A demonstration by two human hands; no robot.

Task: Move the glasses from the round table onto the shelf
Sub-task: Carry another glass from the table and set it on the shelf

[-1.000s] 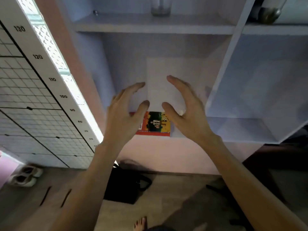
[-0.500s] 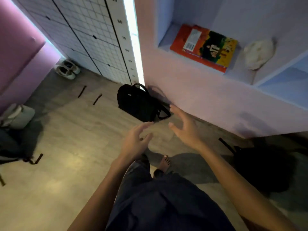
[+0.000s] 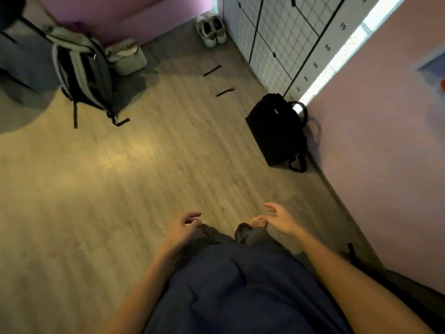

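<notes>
Wood-grain floor [image 3: 120, 189], faintly glossy; matt black cloth bag [image 3: 277, 131] (backpack [image 3: 81, 68] cloth too).

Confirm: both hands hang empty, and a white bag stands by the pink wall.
Wrong colour: the head view shows the bag by the pink wall is black, not white. The left hand and right hand are indeed empty.

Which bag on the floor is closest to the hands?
The black bag with handles, beside the pink wall, ahead of the right hand. The grey backpack and the small pale bag next to it lie farther off, on the left.
</notes>
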